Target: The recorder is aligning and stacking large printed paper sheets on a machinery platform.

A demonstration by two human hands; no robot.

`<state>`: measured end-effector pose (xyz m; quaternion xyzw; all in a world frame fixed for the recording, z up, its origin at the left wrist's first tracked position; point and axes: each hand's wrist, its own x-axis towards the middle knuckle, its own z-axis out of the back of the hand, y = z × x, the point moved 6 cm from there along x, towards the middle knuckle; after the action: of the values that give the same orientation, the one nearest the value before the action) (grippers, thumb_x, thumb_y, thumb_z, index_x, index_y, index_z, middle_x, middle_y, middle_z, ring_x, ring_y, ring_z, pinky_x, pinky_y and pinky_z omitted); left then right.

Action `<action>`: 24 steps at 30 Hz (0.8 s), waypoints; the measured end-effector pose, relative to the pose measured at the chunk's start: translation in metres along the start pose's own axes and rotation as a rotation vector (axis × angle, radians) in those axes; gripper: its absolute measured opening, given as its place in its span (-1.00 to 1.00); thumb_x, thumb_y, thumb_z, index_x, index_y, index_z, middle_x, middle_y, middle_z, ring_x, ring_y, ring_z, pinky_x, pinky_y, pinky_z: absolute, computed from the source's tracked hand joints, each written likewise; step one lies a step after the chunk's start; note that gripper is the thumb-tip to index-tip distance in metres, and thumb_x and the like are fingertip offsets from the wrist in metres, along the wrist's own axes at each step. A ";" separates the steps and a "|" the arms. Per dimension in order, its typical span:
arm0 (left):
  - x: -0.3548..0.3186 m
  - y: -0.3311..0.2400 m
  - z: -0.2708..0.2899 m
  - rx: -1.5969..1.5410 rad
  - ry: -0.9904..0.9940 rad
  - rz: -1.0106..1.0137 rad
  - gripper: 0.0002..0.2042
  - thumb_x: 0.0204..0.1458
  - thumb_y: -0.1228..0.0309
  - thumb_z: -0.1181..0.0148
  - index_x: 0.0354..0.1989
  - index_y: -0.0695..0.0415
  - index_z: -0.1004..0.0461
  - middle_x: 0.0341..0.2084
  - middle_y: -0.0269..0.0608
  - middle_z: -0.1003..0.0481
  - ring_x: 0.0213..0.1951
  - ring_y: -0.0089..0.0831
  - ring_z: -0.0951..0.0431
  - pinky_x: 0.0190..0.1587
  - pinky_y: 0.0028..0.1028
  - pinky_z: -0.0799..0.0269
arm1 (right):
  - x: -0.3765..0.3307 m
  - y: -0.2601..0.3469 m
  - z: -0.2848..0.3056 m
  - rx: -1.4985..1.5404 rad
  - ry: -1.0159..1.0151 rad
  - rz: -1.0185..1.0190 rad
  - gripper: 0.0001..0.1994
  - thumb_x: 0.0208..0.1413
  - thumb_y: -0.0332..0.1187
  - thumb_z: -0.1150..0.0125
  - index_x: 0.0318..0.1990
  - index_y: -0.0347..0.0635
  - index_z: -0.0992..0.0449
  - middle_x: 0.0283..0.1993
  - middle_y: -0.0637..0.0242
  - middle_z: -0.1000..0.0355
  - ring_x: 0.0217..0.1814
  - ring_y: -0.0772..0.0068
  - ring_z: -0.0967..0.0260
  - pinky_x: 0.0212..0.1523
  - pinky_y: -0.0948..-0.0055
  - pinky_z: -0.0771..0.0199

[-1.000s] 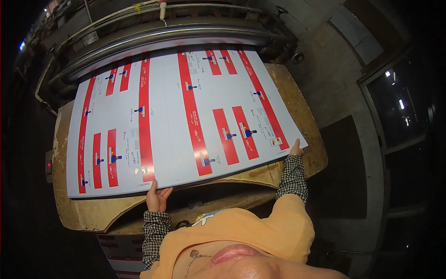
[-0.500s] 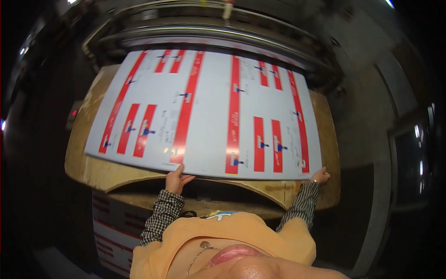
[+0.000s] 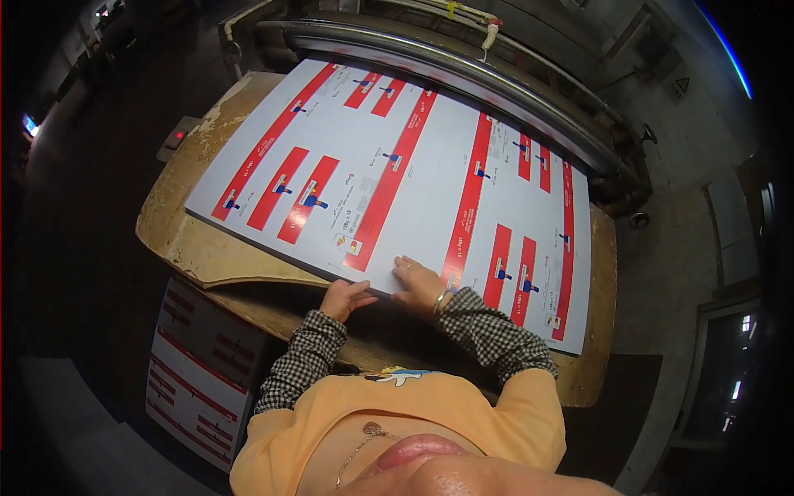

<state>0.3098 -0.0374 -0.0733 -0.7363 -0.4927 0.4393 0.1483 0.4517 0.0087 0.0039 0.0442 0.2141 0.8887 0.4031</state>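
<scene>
A large white printed sheet (image 3: 413, 182) with red bars and small blue marks lies on a worn wooden board (image 3: 178, 240). My left hand (image 3: 343, 298) sits at the sheet's near edge, its fingers curled under or against that edge. Just to its right, my right hand (image 3: 418, 283) rests flat on top of the sheet near the same edge, fingers spread. Both sleeves are black-and-white checked.
Long metal rollers (image 3: 463, 70) of a machine run along the far side of the sheet. A stack of similar printed sheets (image 3: 203, 372) stands below the board at the left. A small box with a red light (image 3: 176, 136) sits left of the board.
My right hand has come in from the sheet's right corner to the middle of the near edge, beside my left hand. The view has swung, so the sheet now lies tilted.
</scene>
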 end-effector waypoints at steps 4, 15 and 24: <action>0.003 0.001 0.009 0.018 0.138 0.026 -0.76 -0.10 0.48 -0.14 -0.30 0.39 -0.37 -0.38 -0.10 -0.44 -0.32 -0.34 -0.49 -0.21 -0.32 -0.49 | 0.005 -0.003 0.003 -0.023 0.100 0.050 -0.84 -0.09 -0.37 -0.06 -0.45 -0.33 -0.39 -0.18 0.01 -0.34 -0.08 0.01 -0.30 -0.19 0.28 -0.38; 0.004 0.005 0.003 -0.005 -0.022 -0.015 -0.68 -0.04 0.55 0.26 -0.12 0.47 -0.23 -0.21 0.13 -0.37 -0.22 -0.04 -0.47 -0.22 -0.15 -0.49 | -0.013 0.003 0.005 0.158 -0.109 0.063 -0.89 -0.09 -0.41 -0.01 -0.52 -0.24 -0.28 -0.50 0.07 -0.31 -0.36 -0.02 -0.31 -0.39 0.18 -0.31; 0.006 0.003 0.002 -0.022 -0.012 -0.025 -0.67 0.05 0.35 0.03 -0.12 0.38 -0.26 -0.27 -0.01 -0.41 -0.33 -0.24 -0.50 -0.34 -0.33 -0.54 | 0.052 -0.085 0.017 0.007 -0.331 -0.269 -0.68 -0.20 -0.25 -0.14 -0.29 -0.27 -0.42 -0.14 0.00 -0.31 0.06 -0.07 -0.12 -0.05 0.15 -0.24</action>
<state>0.3108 -0.0344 -0.0798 -0.7289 -0.5078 0.4365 0.1426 0.4805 0.1023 -0.0212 0.1618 0.1521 0.8066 0.5477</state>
